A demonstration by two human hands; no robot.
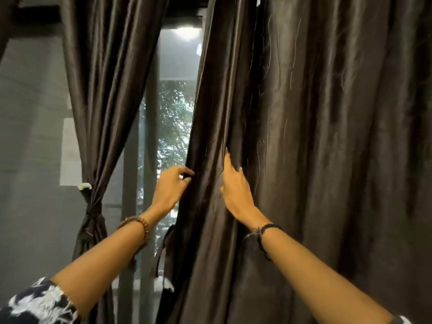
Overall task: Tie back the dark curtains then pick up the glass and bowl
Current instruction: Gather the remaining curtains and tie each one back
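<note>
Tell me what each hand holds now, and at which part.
The left hand pinches the inner edge of the right curtain. The right hand presses its folds beside that edge, fingers mostly straight.

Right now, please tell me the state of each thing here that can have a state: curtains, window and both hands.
left curtain: gathered, tied back with a tie.
right curtain: hanging loose, not tied.
window: partly uncovered, trees visible outside.
left hand: fingers curled on the right curtain's edge.
right hand: fingers straight, pressing the right curtain's folds.
</note>
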